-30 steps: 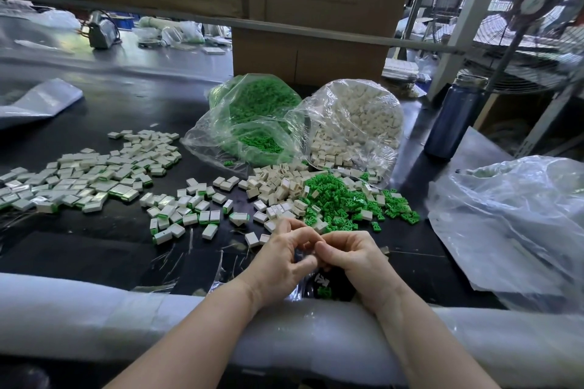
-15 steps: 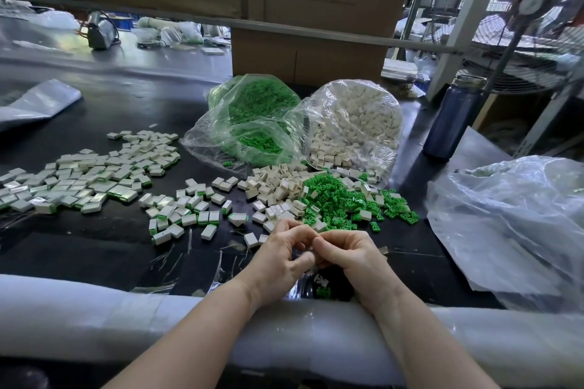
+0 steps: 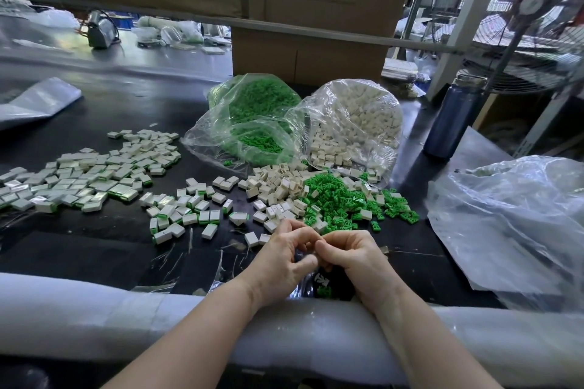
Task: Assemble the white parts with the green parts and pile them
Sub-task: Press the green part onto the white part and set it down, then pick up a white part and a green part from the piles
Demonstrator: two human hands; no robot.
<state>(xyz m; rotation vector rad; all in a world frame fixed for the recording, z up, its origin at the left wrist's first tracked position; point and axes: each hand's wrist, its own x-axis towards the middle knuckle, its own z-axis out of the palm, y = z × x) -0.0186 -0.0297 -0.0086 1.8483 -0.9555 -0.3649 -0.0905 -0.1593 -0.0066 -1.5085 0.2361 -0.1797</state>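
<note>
Inside clear bags (image 3: 354,123), green parts (image 3: 262,104), white parts (image 3: 363,117).

Table top (image 3: 104,249): black, smooth, slightly glossy, catching reflections. White parts (image 3: 275,189): matt, plastic-looking; some assembled pieces (image 3: 94,180) show shiny faces. Green parts (image 3: 335,199): bright moulded plastic, low sheen. Bags (image 3: 363,123): thin clear plastic film, crinkled, glossy. Foam padding (image 3: 94,313) along near edge: white, soft-looking, faint sheen. Boxes (image 3: 309,3): brown matt cardboard. Bottle (image 3: 455,120): dark blue, smooth, satin finish.

No legible text, label, brand or number on any part, bag, box or bottle
</note>
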